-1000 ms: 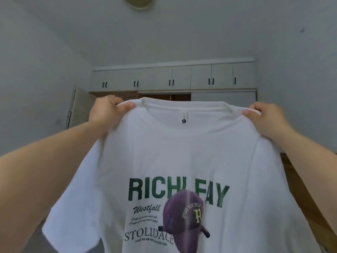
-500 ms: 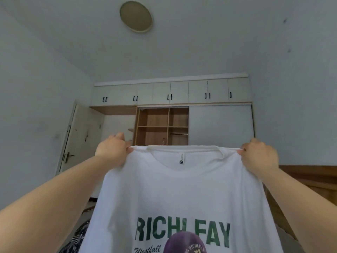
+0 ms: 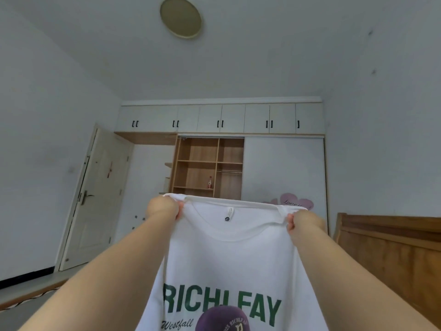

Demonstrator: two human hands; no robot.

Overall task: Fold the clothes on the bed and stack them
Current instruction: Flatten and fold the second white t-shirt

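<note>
The white T-shirt (image 3: 233, 259) hung in the air in front of the person, printed side facing the camera (green lettering, a purple cap). The left hand (image 3: 163, 209) pinched one shoulder, the right hand (image 3: 304, 223) the other, collar stretched between them.

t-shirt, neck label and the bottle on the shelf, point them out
t-shirt (image 3: 233, 263), head view, plain white chest above the print
neck label (image 3: 229, 214), head view, middle of the tag
bottle (image 3: 209, 183), head view, its body
</note>
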